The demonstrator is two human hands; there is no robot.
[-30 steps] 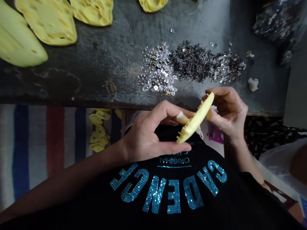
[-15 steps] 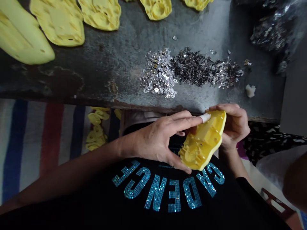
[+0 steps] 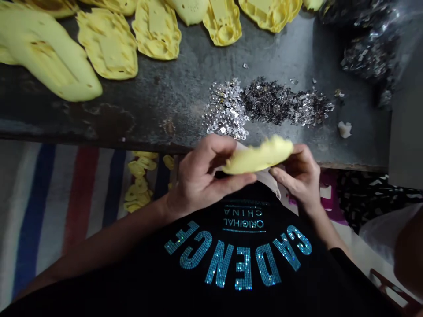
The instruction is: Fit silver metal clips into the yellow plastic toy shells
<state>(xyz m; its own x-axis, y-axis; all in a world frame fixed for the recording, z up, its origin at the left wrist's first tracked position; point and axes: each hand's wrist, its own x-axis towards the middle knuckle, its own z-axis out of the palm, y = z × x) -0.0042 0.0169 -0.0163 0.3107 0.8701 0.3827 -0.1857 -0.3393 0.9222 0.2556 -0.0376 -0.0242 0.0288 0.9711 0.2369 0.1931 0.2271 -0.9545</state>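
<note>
Head view: one pale-yellow moulded shell (image 3: pixel 259 157), motion-blurred, raised at the near edge of a dark, worn-topped table (image 3: pixel 148 99); left end gripped by the bare left hand (image 3: pixel 197 178), bare right hand (image 3: pixel 300 178) at its right end, whether pinching cannot be told. Beyond, on the table: small silvery metal tabs (image 3: pixel 226 108), heaped left; darker metal pieces (image 3: pixel 268 101), adjoining right; similar yellow shells (image 3: pixel 157 31), far side.
</note>
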